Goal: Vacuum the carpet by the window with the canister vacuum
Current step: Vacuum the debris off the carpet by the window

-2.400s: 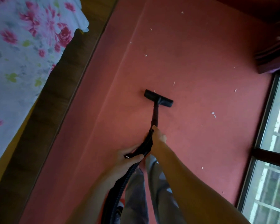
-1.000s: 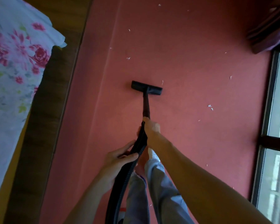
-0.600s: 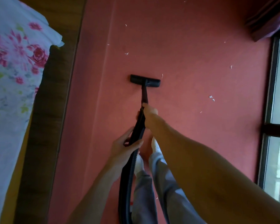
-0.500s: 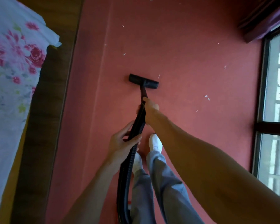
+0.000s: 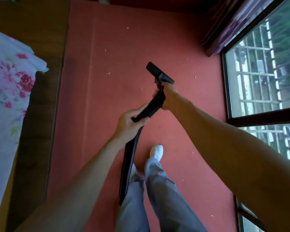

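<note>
**Item 1, carpet** (image 5: 97,131): red, running from the bed (image 5: 5,84) side to the window (image 5: 258,77). White scraps (image 5: 108,73) lie scattered over it, not yet picked up.

**Item 2, nozzle** (image 5: 159,73): black, angled across the carpet ahead of me, toward the window side. I cannot tell whether it sits flat on the pile.

**Item 3, hose** (image 5: 151,106): ribbed and black, spanning my two hands, then dropping past my left leg (the canister is out of view).

**Item 4, right hand** (image 5: 169,96): fingers wrapped round the hose end just behind the nozzle.

**Item 5, left hand** (image 5: 129,121): fingers and thumb curled round the hose lower down.

**Hazards, as I judge them:**
- The hose hangs just beside my feet (image 5: 156,151), so a step could snag it and jerk the nozzle.
- A tilted nozzle would skim over scraps.
- A sweep carried too far right could knock the window frame or draw in the curtain (image 5: 233,25) hem.
</note>
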A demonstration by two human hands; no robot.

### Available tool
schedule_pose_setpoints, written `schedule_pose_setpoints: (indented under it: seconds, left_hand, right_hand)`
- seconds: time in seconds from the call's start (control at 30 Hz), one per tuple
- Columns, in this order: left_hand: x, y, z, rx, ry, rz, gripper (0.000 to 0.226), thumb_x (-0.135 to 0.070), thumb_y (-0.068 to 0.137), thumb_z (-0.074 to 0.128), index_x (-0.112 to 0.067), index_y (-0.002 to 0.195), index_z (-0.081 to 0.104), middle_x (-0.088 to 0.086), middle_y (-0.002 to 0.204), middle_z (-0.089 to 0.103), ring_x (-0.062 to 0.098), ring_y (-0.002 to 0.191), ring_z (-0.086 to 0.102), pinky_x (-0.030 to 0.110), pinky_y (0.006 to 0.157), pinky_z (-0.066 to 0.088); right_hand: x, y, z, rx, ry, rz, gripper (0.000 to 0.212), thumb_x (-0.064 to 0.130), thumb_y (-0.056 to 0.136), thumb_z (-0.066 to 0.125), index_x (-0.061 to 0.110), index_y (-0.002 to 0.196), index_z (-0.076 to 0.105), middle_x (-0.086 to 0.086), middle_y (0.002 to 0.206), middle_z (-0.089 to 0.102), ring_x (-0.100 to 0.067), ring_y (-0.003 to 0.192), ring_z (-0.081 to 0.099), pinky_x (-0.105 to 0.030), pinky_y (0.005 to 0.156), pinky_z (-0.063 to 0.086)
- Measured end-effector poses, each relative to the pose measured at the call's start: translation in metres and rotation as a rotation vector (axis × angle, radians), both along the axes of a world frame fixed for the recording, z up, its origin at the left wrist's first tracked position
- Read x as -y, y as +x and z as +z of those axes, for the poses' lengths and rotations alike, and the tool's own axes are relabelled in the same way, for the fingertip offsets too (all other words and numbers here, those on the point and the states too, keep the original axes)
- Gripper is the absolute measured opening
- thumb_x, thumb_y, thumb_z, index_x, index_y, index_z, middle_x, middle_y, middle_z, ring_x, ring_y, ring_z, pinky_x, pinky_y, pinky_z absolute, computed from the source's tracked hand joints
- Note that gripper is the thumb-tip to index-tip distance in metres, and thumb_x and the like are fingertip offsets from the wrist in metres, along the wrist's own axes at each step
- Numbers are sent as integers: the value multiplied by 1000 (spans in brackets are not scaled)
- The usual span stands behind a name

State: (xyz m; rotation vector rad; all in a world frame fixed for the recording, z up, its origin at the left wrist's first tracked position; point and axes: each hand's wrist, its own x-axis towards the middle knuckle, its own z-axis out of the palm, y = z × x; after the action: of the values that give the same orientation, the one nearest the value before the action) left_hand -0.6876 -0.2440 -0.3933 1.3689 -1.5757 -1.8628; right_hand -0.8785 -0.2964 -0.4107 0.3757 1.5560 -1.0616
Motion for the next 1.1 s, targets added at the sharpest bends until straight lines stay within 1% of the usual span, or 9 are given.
schedule_pose_setpoints:
  seconds: [0.1,0.2,0.3,0.37,0.5,0.7,0.83,0.93,1.1]
  left_hand:
    - [14,-22,23,-24,-56,-39,52,-13,88,72,-37,133,60,6,108,70,10,86,60,36,94,50]
    - [20,-51,38,-41,-66,-61,52,-15,89,72,-40,132,59,2,117,70,9,88,61,31,95,50]
    - [1,-76,34,-65,23,-70,52,-13,89,72,-35,134,59,-3,105,71,5,77,60,29,87,52]
    - [-21,-86,27,-57,102,-60,52,-11,89,72,-33,134,59,-1,90,70,8,69,59,26,74,52]
    - [-63,-106,14,2,255,-32,52,-8,88,72,-30,133,61,6,71,66,15,61,58,25,62,52]
    - [-106,-127,-7,141,305,-87,50,-11,88,69,-36,131,61,9,64,64,21,56,54,27,54,49]
    - [-121,-138,-28,202,315,-134,43,-19,87,73,-44,121,66,-2,58,66,16,52,57,30,56,53]
    - [-128,-145,-43,201,398,-169,36,-18,89,71,-50,107,68,9,61,63,23,55,55,28,49,50]
    - [-124,-153,-74,249,474,-201,33,-24,85,73,-53,101,70,12,64,65,26,57,58,31,51,51]
  right_hand:
    - [5,-23,25,-14,-84,-54,22,31,97,56,10,102,57,-2,54,50,-17,34,48,-21,39,45]
    - [9,-55,44,-18,-124,-62,20,27,98,52,8,102,56,-2,56,48,-16,35,46,-20,39,44]
    - [-4,-78,37,-86,-84,-28,20,25,97,54,6,102,57,-4,57,50,-17,35,47,-21,41,45]
    - [-23,-88,18,-112,-31,-7,20,24,95,58,5,102,57,-5,59,52,-17,36,48,-24,41,45]
    - [-73,-101,-22,-120,64,-10,17,21,92,60,5,90,54,-6,61,51,-19,43,49,-29,46,45]
    - [-141,-110,-75,-27,249,-30,15,21,95,55,8,87,50,-8,61,54,-21,44,53,-27,45,45]
    - [-174,-110,-110,48,344,-56,12,22,96,54,10,95,54,-8,61,57,-19,39,55,-20,41,45]
    - [-194,-109,-137,67,396,-41,14,20,94,51,11,103,55,-8,59,56,-18,33,55,-20,41,46]
    - [-203,-113,-156,51,413,-25,13,13,93,48,7,101,56,-8,62,55,-19,42,55,-20,39,45]
